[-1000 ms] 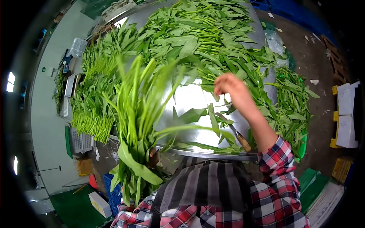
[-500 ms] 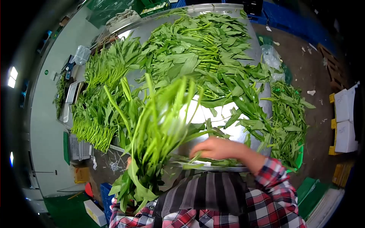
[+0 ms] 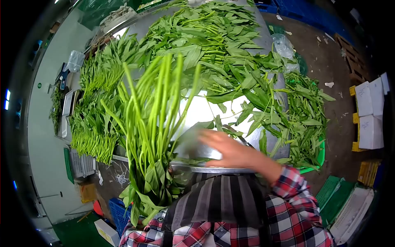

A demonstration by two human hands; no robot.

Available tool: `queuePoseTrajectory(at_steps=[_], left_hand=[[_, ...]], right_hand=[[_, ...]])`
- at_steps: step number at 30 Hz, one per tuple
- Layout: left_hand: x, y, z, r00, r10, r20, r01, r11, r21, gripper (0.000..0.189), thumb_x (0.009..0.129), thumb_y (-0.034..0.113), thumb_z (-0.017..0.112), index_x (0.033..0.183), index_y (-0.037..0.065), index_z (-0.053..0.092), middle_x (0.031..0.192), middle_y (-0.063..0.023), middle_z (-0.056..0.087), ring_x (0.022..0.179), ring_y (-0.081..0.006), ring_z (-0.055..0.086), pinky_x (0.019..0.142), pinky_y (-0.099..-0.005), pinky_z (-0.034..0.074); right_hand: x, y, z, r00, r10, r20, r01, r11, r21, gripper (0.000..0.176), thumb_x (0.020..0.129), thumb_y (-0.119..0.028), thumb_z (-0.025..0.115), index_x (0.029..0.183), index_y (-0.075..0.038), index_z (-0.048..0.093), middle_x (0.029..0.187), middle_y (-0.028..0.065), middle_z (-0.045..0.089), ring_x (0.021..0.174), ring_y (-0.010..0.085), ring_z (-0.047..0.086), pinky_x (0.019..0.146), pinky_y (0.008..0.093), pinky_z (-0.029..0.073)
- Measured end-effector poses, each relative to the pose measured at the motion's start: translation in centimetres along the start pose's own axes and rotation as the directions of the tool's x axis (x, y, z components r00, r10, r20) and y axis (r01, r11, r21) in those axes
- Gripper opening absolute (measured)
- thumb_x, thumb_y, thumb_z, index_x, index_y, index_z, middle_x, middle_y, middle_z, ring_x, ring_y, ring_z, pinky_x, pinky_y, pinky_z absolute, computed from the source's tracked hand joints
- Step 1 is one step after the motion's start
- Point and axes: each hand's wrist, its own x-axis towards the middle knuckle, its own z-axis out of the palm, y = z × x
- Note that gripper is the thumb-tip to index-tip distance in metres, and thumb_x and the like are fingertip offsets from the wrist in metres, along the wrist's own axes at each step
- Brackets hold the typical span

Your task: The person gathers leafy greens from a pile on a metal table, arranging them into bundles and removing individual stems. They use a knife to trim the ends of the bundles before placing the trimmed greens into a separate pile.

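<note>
A large bunch of leafy green stems (image 3: 154,119) stands upright at the left front, stems up and leaves down by my apron. My left hand does not show; the leaves of this bunch cover the place where it would be. Over the front edge of the metal table (image 3: 214,169), my right hand (image 3: 230,153) is open, its fingers spread and pointing left, slightly blurred. A dark, smeared leaf (image 3: 193,140) is just beyond its fingertips. Loose leaves (image 3: 234,131) lie on the shiny surface behind that hand.
Stacked greens (image 3: 205,45) cover the table's far side, with neat bundles (image 3: 92,140) at the left. To the right, a green basket (image 3: 320,158) overflows with leaves. A scale (image 3: 68,103) sits at the left, and white boxes (image 3: 370,131) stand at the far right.
The bunch has become more upright and its stems are sharper. My right hand has opened from a closed pose. The whole view has shifted slightly, with the table appearing higher and further left.
</note>
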Motion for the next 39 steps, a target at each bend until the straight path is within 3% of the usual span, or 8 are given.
queuePoseTrajectory(at_steps=[7, 14, 16, 22, 23, 29, 34, 39], left_hand=[[2.6, 2.7, -1.9, 0.996, 0.091, 0.024, -0.094, 0.988, 0.119, 0.038, 0.077, 0.012, 0.067, 0.11, -0.002, 0.054, 0.101, -0.0096, 0.061, 0.09, -0.0213, 0.06, 0.081, -0.0326, 0.048], [8.3, 6.4, -4.0, 0.975, 0.103, 0.195, -0.164, 0.929, 0.332, 0.038, 0.076, 0.011, 0.069, 0.108, -0.004, 0.056, 0.098, -0.01, 0.064, 0.086, -0.0217, 0.062, 0.078, -0.0326, 0.05], [8.4, 5.8, -3.7, 0.962, 0.097, 0.254, -0.185, 0.917, 0.352, 0.037, 0.075, 0.011, 0.069, 0.107, -0.004, 0.057, 0.097, -0.0101, 0.064, 0.085, -0.0218, 0.063, 0.078, -0.0326, 0.051], [2.3, 6.6, 3.8, 0.968, 0.191, 0.162, -0.209, 0.973, 0.102, 0.037, 0.094, 0.021, 0.038, 0.123, -0.002, 0.043, 0.109, -0.0142, 0.057, 0.081, -0.025, 0.062, 0.067, -0.0351, 0.054], [1.7, 8.2, 5.2, 0.833, 0.43, 0.347, -0.552, 0.621, 0.556, 0.047, 0.088, 0.03, 0.051, 0.114, -0.009, 0.048, 0.09, -0.0193, 0.062, 0.077, -0.0248, 0.064, 0.073, -0.0353, 0.052], [1.5, 2.0, 0.6, 0.96, 0.189, 0.209, -0.121, 0.947, -0.298, 0.031, 0.091, 0.017, 0.046, 0.11, -0.007, 0.05, 0.091, -0.0157, 0.063, 0.077, -0.0214, 0.062, 0.069, -0.0302, 0.05], [0.3, 3.0, 2.3, 0.981, 0.172, 0.092, -0.144, 0.957, -0.251, 0.024, 0.087, 0.008, 0.051, 0.107, -0.006, 0.051, 0.095, -0.0134, 0.062, 0.079, -0.0203, 0.061, 0.068, -0.0291, 0.049], [-0.6, 6.9, 4.4, 0.913, 0.385, 0.137, -0.408, 0.87, 0.277, 0.004, 0.075, 0.005, 0.065, 0.079, 0.004, 0.067, 0.085, -0.0105, 0.063, 0.077, -0.0256, 0.061, 0.065, -0.0312, 0.046]], right_hand=[[5.1, -2.6, 4.5, 0.999, -0.025, -0.027, 0.036, 0.856, 0.515, 0.049, 0.077, -0.031, 0.065, 0.117, -0.005, 0.054, 0.138, 0.028, 0.024, 0.122, 0.0409, 0.036, 0.101, 0.0395, 0.031], [-2.8, 2.5, -3.3, 0.826, 0.434, 0.358, -0.481, 0.875, 0.049, 0.023, 0.083, -0.023, 0.058, 0.096, -0.004, 0.062, 0.097, 0.0156, 0.059, 0.091, 0.0296, 0.057, 0.084, 0.0368, 0.044], [-5.2, 3.2, -6.8, 0.806, 0.592, 0.009, -0.591, 0.806, -0.015, 0.025, 0.082, -0.022, 0.06, 0.101, -0.004, 0.061, 0.098, 0.0147, 0.06, 0.092, 0.0286, 0.058, 0.084, 0.0366, 0.044], [-5.4, -0.8, -10.2, 0.894, 0.295, -0.336, -0.302, 0.953, 0.032, 0.043, 0.076, -0.019, 0.068, 0.116, -0.007, 0.055, 0.102, 0.0154, 0.062, 0.093, 0.0258, 0.061, 0.078, 0.0346, 0.048], [-5.4, -0.7, -10.3, 0.907, 0.348, -0.238, -0.339, 0.937, 0.081, 0.04, 0.077, -0.021, 0.068, 0.113, -0.007, 0.057, 0.099, 0.017, 0.062, 0.089, 0.0274, 0.061, 0.077, 0.0345, 0.048], [-7.3, -0.1, -11.7, 0.904, 0.402, -0.146, -0.37, 0.906, 0.207, 0.022, 0.082, -0.013, 0.062, 0.102, -0.005, 0.064, 0.087, 0.0126, 0.065, 0.076, 0.0213, 0.063, 0.068, 0.0299, 0.049], [-8.3, 0.0, -13.5, 0.665, 0.552, -0.502, -0.401, 0.832, 0.383, 0.019, 0.082, -0.008, 0.059, 0.1, -0.003, 0.064, 0.085, 0.0084, 0.064, 0.075, 0.012, 0.06, 0.065, 0.0262, 0.047], [-4.8, -1.6, -15.6, 0.887, 0.416, -0.199, -0.438, 0.896, -0.079, 0.027, 0.084, -0.028, 0.061, 0.087, -0.002, 0.066, 0.08, 0.006, 0.061, 0.072, 0.0129, 0.057, 0.062, 0.0265, 0.044]])
